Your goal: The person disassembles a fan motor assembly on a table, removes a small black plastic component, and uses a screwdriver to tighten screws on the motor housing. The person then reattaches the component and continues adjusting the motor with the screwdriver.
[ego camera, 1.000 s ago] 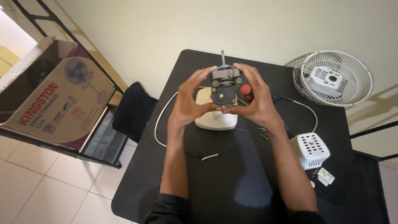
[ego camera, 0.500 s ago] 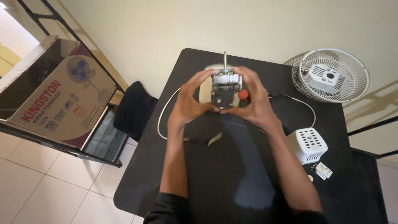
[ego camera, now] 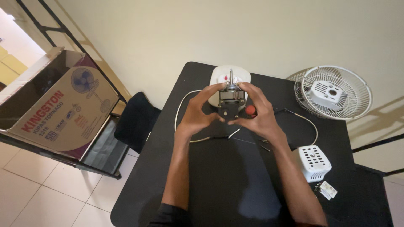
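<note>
Both my hands hold a small fan motor (ego camera: 229,101) above a black table (ego camera: 219,185). The motor is a dark metal block with a thin shaft pointing up and away. My left hand (ego camera: 198,113) grips its left side, and my right hand (ego camera: 257,113) grips its right side. A red knob (ego camera: 251,110) shows by my right fingers. Behind the motor a white fan housing (ego camera: 221,77) lies on the table. A white cord (ego camera: 185,105) loops from it past my left wrist.
A white vented motor cover (ego camera: 312,163) and a small white part (ego camera: 327,190) lie at the right. A few small screws (ego camera: 265,145) lie near my right wrist. A white fan grille (ego camera: 332,92) sits beyond the table. A cardboard box (ego camera: 54,109) rests on a rack at left.
The motor has been lifted a little and tilted so its shaft points more upright. The view has shifted, so the white housing now shows behind the motor.
</note>
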